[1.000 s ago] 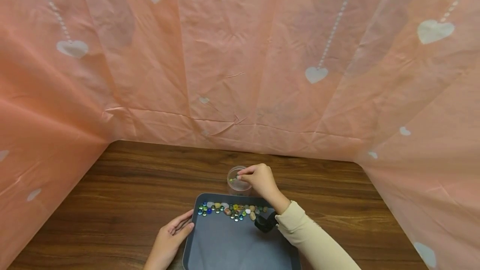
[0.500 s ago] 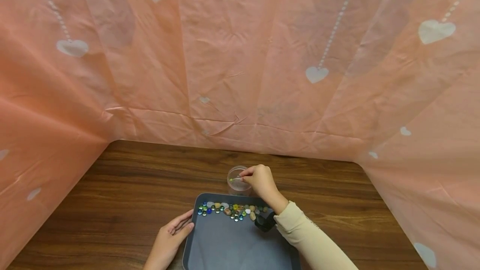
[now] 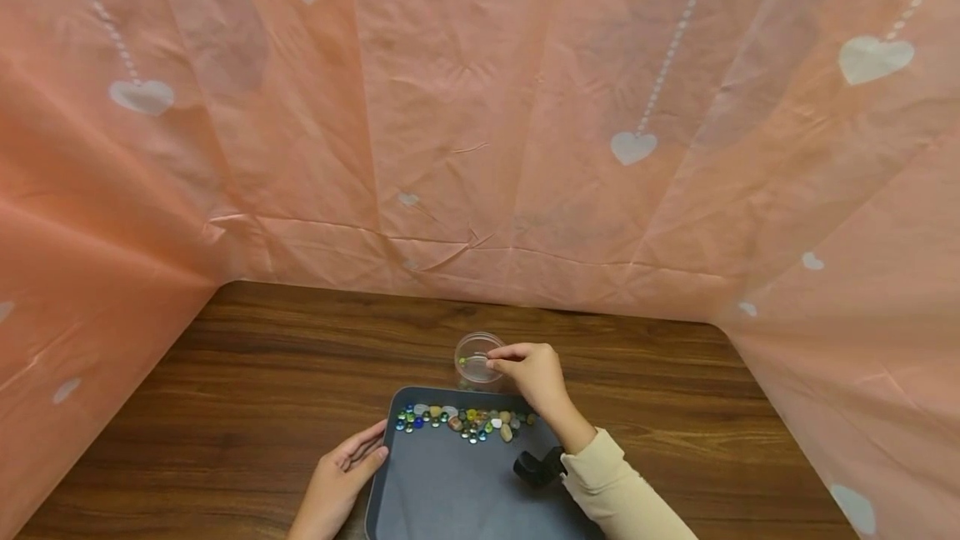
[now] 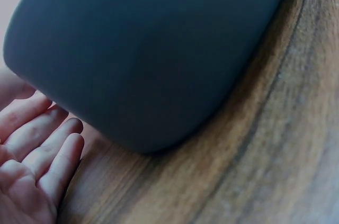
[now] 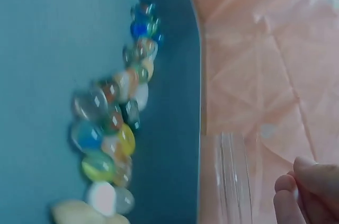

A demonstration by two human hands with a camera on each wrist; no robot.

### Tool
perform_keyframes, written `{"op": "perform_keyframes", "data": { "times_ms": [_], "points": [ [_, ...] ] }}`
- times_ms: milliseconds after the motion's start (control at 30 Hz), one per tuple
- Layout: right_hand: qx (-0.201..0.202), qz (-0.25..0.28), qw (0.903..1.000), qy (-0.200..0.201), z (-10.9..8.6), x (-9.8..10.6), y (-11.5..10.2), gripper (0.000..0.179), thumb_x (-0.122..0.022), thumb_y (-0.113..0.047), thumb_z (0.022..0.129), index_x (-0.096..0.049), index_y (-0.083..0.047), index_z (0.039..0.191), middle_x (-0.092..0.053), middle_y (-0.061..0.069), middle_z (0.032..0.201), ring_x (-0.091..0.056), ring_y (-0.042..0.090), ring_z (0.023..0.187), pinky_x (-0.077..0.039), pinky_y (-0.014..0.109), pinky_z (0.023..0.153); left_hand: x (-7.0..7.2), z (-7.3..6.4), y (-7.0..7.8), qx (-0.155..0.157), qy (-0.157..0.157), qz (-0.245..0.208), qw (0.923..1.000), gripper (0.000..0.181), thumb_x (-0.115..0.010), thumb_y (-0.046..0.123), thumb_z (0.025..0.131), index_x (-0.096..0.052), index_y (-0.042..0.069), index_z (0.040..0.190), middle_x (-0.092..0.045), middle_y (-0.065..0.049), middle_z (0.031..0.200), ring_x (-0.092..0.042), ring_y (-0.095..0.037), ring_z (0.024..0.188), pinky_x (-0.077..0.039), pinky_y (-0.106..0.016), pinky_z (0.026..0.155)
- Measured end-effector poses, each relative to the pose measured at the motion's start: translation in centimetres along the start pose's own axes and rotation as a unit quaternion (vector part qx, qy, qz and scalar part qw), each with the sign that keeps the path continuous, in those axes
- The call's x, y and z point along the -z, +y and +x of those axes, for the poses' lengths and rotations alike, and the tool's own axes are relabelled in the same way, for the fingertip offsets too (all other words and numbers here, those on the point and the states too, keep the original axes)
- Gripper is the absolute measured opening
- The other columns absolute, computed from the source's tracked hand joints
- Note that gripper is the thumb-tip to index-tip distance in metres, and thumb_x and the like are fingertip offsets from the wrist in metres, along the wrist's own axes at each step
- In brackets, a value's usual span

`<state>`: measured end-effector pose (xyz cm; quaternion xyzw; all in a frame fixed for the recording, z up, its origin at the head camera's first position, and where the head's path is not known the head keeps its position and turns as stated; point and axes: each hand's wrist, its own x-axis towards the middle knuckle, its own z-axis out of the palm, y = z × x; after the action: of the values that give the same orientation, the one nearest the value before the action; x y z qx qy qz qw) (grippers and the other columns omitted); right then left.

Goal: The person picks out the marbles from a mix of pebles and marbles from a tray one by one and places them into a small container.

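My left hand (image 3: pixel 335 475) holds the left edge of a grey tray (image 3: pixel 457 494), thumb at the rim. In the left wrist view its fingertips meet the dark side of the tray. Glass marbles (image 3: pixel 417 422) and small pebbles (image 3: pixel 506 433) lie in a band along the tray's far wall. Behind the tray stands a clear plastic cup (image 3: pixel 467 376) with a small greenish piece (image 3: pixel 462 361) in it. My right hand (image 3: pixel 536 373) is at the cup's right rim, thumb and forefinger tips close together, with nothing visible between them.
The wooden table (image 3: pixel 285 373) extends around the tray. A pink curtain (image 3: pixel 450 148) printed with white hearts rises behind and at both sides. A black device (image 3: pixel 536 467) hangs under my right wrist, over the tray.
My right hand has drawn back to the right and slightly towards me, from over the cup's middle to its rim. The left hand and the tray stay in place.
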<state>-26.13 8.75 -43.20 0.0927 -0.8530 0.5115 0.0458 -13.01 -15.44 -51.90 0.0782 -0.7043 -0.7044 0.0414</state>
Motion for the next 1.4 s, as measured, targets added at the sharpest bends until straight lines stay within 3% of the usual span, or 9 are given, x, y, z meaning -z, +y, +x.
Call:
{"op": "perform_keyframes", "data": {
  "times_ms": [233,500,733,967,1200,1400],
  "points": [
    [-0.026,0.043,0.9986,-0.019,-2.4,-0.2,1.3,0.009,-0.079,-0.012,0.071,-0.076,-0.008,0.079,-0.073,0.006,0.077,-0.065,0.006,0.072,-0.052,0.018,0.061,0.2,0.0,0.1,-0.003,0.003,0.002,1.0000,0.043,-0.067,0.016,0.085,-0.057,0.001,0.124,-0.059,-0.015,0.125,-0.059,-0.003,0.106,-0.048,-0.012,0.084],
    [-0.048,0.049,0.9944,-0.080,-3.9,-1.0,2.7,0.016,-0.078,-0.013,0.073,-0.075,-0.004,0.085,-0.073,0.009,0.079,-0.062,0.009,0.061,-0.049,0.020,0.052,0.4,-0.2,0.1,0.005,0.005,0.010,0.9999,0.044,-0.067,0.018,0.085,-0.057,0.002,0.124,-0.058,-0.014,0.127,-0.057,-0.003,0.108,-0.047,-0.011,0.084],
    [-0.029,-0.005,0.9924,-0.120,-4.3,-1.2,3.0,0.016,-0.079,-0.019,0.072,-0.076,-0.008,0.084,-0.071,0.004,0.073,-0.054,0.012,0.047,-0.044,0.023,0.043,0.5,-0.3,0.2,0.007,0.007,0.007,0.9999,0.044,-0.067,0.018,0.085,-0.057,0.001,0.124,-0.058,-0.015,0.126,-0.058,-0.001,0.106,-0.047,-0.011,0.083],
    [0.008,-0.051,0.9899,-0.132,-4.6,-1.5,3.3,0.012,-0.080,-0.016,0.070,-0.077,-0.009,0.079,-0.073,0.001,0.075,-0.059,0.003,0.063,-0.047,0.017,0.050,0.4,-0.3,0.3,0.009,0.006,0.010,0.9999,0.044,-0.068,0.018,0.084,-0.057,0.002,0.124,-0.058,-0.014,0.126,-0.058,-0.004,0.107,-0.047,-0.011,0.084],
    [0.049,-0.087,0.9861,-0.132,-5.1,-1.8,3.0,0.009,-0.080,-0.011,0.068,-0.076,-0.009,0.077,-0.073,0.002,0.078,-0.067,0.011,0.075,-0.050,0.016,0.056,0.4,-0.3,0.3,0.010,0.007,0.013,0.9998,0.044,-0.067,0.018,0.085,-0.057,0.002,0.124,-0.058,-0.014,0.126,-0.058,-0.005,0.109,-0.047,-0.010,0.084],
    [0.096,-0.145,0.9752,-0.137,-5.6,-2.1,2.6,0.011,-0.079,-0.006,0.068,-0.076,-0.008,0.079,-0.073,0.003,0.081,-0.069,0.016,0.080,-0.054,0.019,0.063,0.4,-0.3,0.3,0.008,0.008,0.014,0.9998,0.043,-0.067,0.017,0.085,-0.058,0.002,0.124,-0.058,-0.013,0.126,-0.058,-0.005,0.108,-0.047,-0.011,0.084]
  ]
}}
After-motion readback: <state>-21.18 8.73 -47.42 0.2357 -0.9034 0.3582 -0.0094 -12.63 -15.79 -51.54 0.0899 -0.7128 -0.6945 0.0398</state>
